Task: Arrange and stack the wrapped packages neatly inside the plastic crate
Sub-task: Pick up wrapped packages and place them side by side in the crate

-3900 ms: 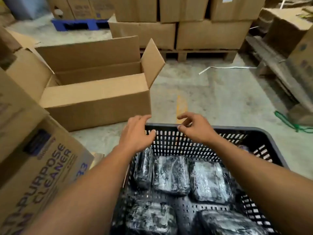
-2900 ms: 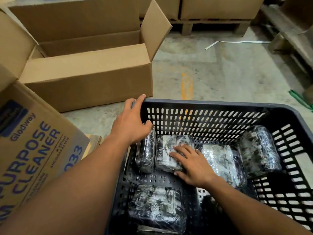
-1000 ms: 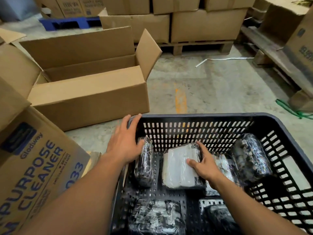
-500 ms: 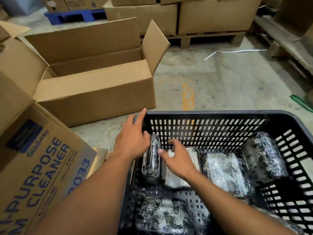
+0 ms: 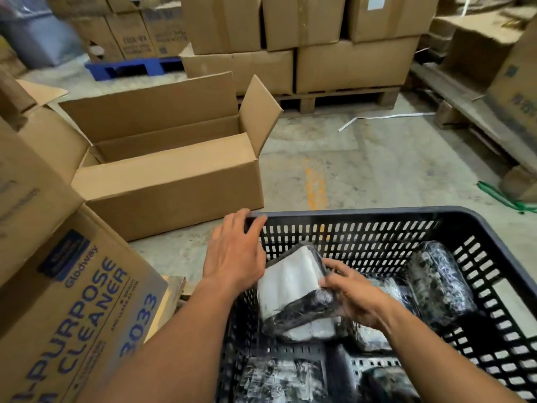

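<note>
A black slotted plastic crate (image 5: 363, 216) fills the lower right. My right hand (image 5: 353, 295) grips a wrapped package (image 5: 290, 289), white face up, tilted and raised at the crate's far left. My left hand (image 5: 235, 251) rests on the crate's far-left corner, fingers spread over the rim and touching the package's left edge. Another wrapped package (image 5: 438, 280) leans against the right wall. Two more lie near the front: one package (image 5: 282, 379) at left, one (image 5: 389, 385) at right. A further package (image 5: 369, 338) is partly hidden under my right hand.
An open cardboard box (image 5: 171, 158) stands on the concrete floor beyond the crate's left corner. A printed cleaner carton (image 5: 72, 309) presses close on my left. Stacked cartons on a wooden pallet (image 5: 334, 97) line the back. A green strap (image 5: 502, 196) lies at right.
My right hand has lifted the white-faced package off the crate floor and tilted it up toward the left wall. My left hand stays at the far-left corner.
</note>
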Demonstrator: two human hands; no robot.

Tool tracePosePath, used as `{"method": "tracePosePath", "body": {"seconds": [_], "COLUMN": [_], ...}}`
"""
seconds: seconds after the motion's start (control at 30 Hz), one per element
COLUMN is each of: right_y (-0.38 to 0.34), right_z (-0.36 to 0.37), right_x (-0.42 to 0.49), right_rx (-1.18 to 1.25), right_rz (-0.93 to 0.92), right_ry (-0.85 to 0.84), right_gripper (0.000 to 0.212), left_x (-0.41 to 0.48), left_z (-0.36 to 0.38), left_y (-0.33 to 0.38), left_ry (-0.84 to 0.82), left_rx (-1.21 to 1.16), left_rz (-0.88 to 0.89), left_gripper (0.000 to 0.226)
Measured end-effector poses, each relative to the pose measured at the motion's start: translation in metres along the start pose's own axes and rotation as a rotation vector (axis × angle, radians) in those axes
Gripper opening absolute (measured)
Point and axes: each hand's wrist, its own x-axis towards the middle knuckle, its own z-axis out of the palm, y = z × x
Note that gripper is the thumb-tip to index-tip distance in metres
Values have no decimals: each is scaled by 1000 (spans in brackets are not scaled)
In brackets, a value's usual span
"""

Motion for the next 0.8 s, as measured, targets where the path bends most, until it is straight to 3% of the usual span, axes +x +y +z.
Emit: {"method": "tracePosePath", "body": {"seconds": [0.07,0.17,0.23,0.33,0.43,0.53,0.6,0.8], "right_y": [-8,-20,-27,-30,-26,-32,-41,-50], "right_z": [-19,-36,-42,-43,-42,-36,-30,-10], "right_x": [-11,-24,-31,-38,-39,-38,-36,-30], "right_rx": [109,185,216,230,214,223,156,-298], "right_rz": [-19,-91,-125,-126,-92,-119,-190,-199], "right_ry": [-95,-218,-285,-351,-402,-393,-282,-147], "right_gripper": [73,84,89,91,93,88,88,62], "left_x": [-3,-7,-2,6,1,3,8,12], "left_z": [-2,0,-2,-10,-18,-26,-32,-23], "left_y": [7,27,41,46,30,13,10,33], "left_ry": [-40,-141,-220,-419,-463,-396,-423,-462], "left_rx": [-46,-327,-614,-835,-995,-1195,-1277,-1146], "left_rz": [22,-145,-345,-541,-629,-628,-558,-424], "left_gripper": [46,38,51,95,96,80,76,67]}}
